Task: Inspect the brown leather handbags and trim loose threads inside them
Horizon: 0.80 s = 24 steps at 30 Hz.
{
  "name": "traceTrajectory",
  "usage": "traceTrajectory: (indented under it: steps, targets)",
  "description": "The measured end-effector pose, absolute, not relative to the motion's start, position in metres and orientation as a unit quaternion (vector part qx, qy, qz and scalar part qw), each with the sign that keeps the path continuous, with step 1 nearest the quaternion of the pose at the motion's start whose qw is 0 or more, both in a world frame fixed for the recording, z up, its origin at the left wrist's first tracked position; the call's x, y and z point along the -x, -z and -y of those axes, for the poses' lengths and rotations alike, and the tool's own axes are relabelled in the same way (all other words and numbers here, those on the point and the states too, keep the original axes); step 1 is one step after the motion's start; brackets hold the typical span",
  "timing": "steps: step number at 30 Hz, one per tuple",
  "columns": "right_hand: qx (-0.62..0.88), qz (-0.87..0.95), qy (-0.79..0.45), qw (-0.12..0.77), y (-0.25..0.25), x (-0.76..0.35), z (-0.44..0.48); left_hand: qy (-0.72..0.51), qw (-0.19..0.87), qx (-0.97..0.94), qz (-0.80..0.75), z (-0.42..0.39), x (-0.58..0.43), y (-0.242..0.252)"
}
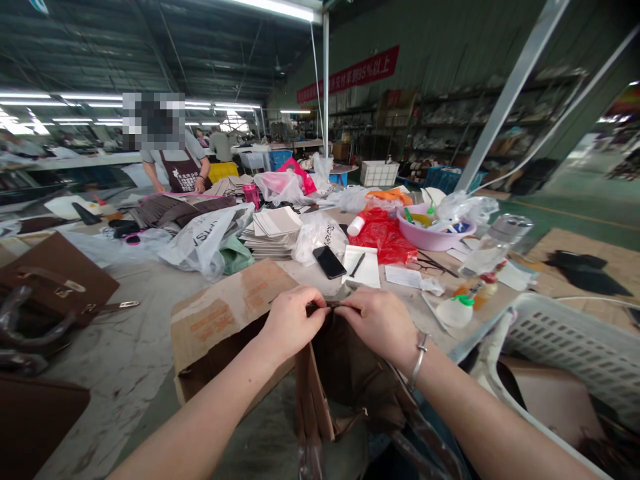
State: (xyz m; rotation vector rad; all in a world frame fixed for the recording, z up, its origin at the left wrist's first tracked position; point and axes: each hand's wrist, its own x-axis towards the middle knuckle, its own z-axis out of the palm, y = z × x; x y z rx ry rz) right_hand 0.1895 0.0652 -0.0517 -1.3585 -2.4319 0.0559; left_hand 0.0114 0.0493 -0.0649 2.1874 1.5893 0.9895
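Both hands meet at the upper edge of a brown handbag (350,367), which leans on a cardboard box (225,317). My left hand (295,320) pinches the edge between thumb and fingers. Close beside it, my right hand (377,323) grips the same edge, its fingertips nearly touching the left thumb. The bag's dark lining shows below the hands, and its plastic-wrapped handles hang toward me. Under the hands, part of the edge is hidden.
Brown handbags (60,287) stand at left. A phone (329,262), a notepad (367,267), a purple basin (435,233) and a glue bottle (456,310) lie beyond my hands. A white plastic basket (575,333) is at right. Across the table stands a person in an apron (180,175).
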Motion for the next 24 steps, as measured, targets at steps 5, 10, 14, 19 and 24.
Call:
traceTrajectory:
  steps: [5, 10, 14, 19, 24]
  targets:
    - [0.494, 0.851, 0.007, 0.179, 0.052, -0.187, -0.066, -0.364, 0.216, -0.713, -0.559, -0.046, -0.01, 0.062]
    - [0.503, 0.845, -0.008, 0.181, 0.051, -0.187, -0.065, -0.355, 0.281, -0.705, -0.546, -0.041, 0.003, 0.059]
    - [0.508, 0.843, -0.009, 0.178, 0.05, -0.186, -0.063, -0.321, 0.207, -0.775, -0.503, -0.042, 0.01, 0.054]
    - [0.504, 0.845, 0.003, 0.179, 0.051, -0.184, -0.06, -0.257, 0.103, -0.837, -0.471, -0.047, 0.01, 0.052]
    - [0.501, 0.847, -0.001, 0.179, 0.051, -0.184, -0.059, -0.24, 0.055, -0.841, -0.481, -0.047, 0.006, 0.052]
